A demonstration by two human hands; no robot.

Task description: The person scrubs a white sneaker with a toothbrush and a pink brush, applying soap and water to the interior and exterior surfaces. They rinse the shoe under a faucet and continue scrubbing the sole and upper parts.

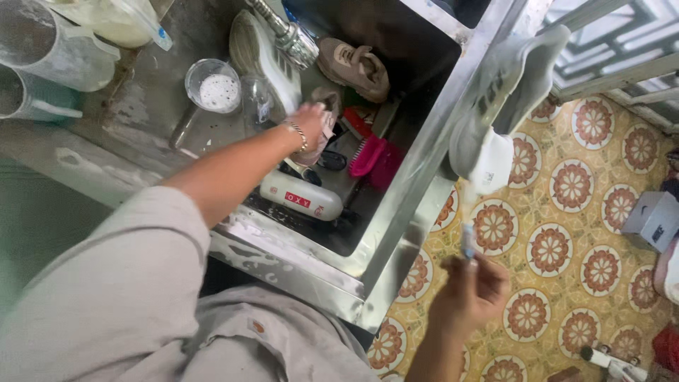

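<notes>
My left hand (311,122), a bracelet on its wrist, reaches into the steel sink (400,228) and grips a pale pink shoe (324,139) just below the tap (291,37). My right hand (472,288) is held out over the patterned floor to the right of the sink. It pinches a thin white and blue brush (468,239) that points upward. A grey shoe (511,79) and a white shoe (489,161) hang over the sink's right rim, just above that brush.
In the sink lie a brown shoe (355,66), a white-soled shoe (263,58), a pink scrubbing brush (368,155) and a white bottle (301,199). A glass of white powder (213,86) and plastic jugs (44,44) stand on the counter. A grey box (655,219) sits on the floor.
</notes>
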